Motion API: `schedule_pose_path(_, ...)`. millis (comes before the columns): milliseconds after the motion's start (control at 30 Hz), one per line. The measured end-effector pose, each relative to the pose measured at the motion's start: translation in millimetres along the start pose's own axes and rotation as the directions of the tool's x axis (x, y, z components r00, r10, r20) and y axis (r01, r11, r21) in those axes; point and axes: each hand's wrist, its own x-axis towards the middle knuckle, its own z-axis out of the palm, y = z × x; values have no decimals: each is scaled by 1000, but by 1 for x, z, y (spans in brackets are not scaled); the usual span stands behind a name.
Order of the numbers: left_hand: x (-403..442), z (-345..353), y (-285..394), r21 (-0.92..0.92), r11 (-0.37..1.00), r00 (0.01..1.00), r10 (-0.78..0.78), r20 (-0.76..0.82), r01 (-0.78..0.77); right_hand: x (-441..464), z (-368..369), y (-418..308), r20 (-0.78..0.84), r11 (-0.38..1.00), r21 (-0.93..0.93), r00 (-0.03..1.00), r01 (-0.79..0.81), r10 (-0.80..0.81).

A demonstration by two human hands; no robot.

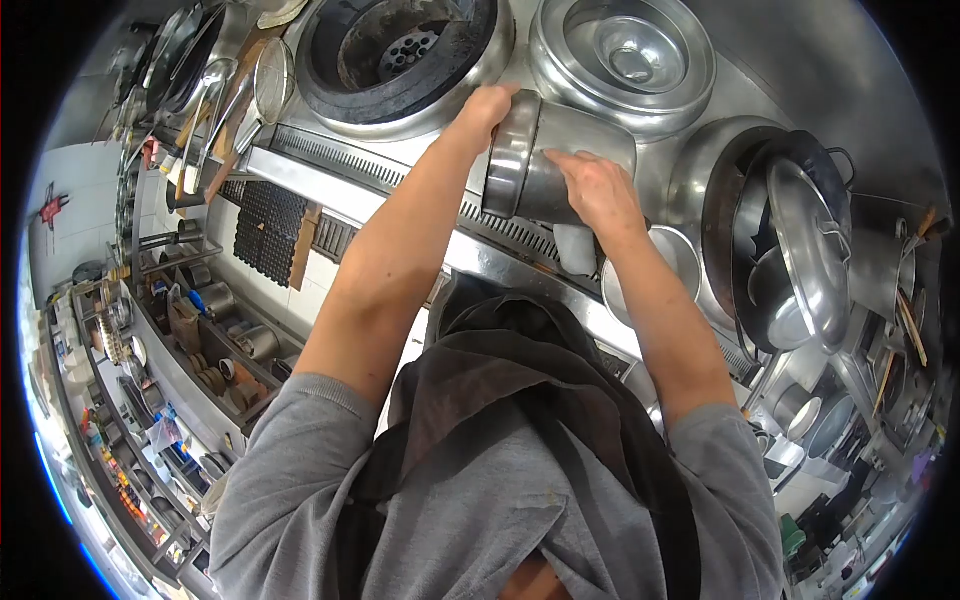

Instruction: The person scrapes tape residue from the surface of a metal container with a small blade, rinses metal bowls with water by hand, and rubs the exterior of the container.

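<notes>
A large steel pot (582, 150) lies tilted on its side over the slotted front edge of the stove, its wide rim band toward the left. My left hand (489, 108) is closed at the upper left of the pot, on its rim. My right hand (600, 190) rests against the pot's side, the index finger stretched out over the metal. A pale cloth (575, 248) hangs just below the pot, near my right wrist. What the pot holds inside is hidden.
A black wok burner (405, 55) stands upper left, a round steel basin (632, 55) upper right. Woks and a steel lid (808, 255) are stacked at right, beside a white-rimmed container (655, 275). A strainer (273, 82) and ladles hang left. Shelves (165, 400) stand lower left.
</notes>
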Motion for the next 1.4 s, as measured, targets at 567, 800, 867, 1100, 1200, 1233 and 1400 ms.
schedule_pose_path(567, -29, 5, -22, 652, 650, 808, 582, -96, -391, 0, 3, -5, 28, 998, -60, 1000, 17, -15)
schedule_pose_path(800, -26, 6, -16, 670, 641, 810, 578, -101, -374, -12, 7, -12, 179, 997, -70, 984, 13, -1)
schedule_pose_path(867, -23, 8, -17, 671, 636, 810, 580, -89, -381, -4, 4, -10, 54, 998, -57, 999, 13, -10)
schedule_pose_path(1100, -23, 7, -14, 684, 620, 802, 591, -85, -384, -8, 4, -14, 161, 996, -90, 987, 12, 3)
schedule_pose_path(1200, -23, 8, -14, 683, 622, 807, 585, -80, -383, -5, 6, -11, 56, 997, -79, 998, 27, -23)
schedule_pose_path(1233, -24, 8, -13, 682, 626, 812, 578, -82, -377, -7, 6, -11, 95, 996, -77, 995, 36, -29)
schedule_pose_path(1400, -24, 8, -12, 679, 632, 818, 569, -79, -374, -9, 5, -13, 162, 996, -77, 986, 56, -43)
